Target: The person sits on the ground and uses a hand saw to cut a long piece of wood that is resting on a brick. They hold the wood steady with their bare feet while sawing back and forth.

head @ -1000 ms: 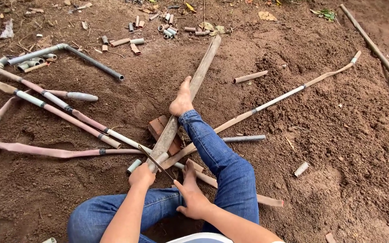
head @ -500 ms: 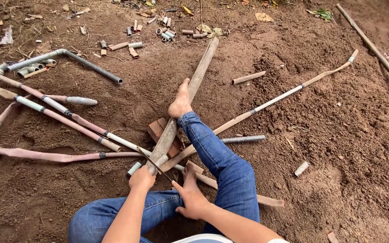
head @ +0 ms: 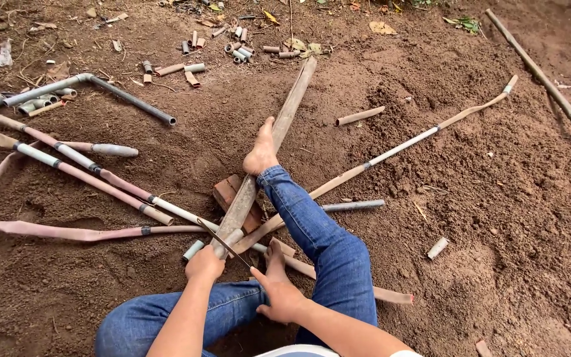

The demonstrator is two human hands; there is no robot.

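Observation:
I sit on bare soil with my right leg stretched out. Its bare foot (head: 262, 156) presses on a long flattened brown pipe (head: 284, 119), which rests on a brick (head: 225, 192). My left hand (head: 204, 263) is closed around the pipe's near end. A thin dark blade (head: 223, 241) lies slantwise across that end and runs toward my right hand (head: 281, 297), which seems to grip its near end beside my other bare foot (head: 274, 253).
Long jointed pink and white pipes (head: 80, 168) fan out to the left, and a grey elbow pipe (head: 127, 98) lies beyond them. A thin flattened pipe (head: 404, 145) runs off to the right. Short cut pipe pieces (head: 236, 51) litter the far ground.
Both hands and the blade stay at the pipe's near end with hardly any shift. The foot keeps pressing on the pipe.

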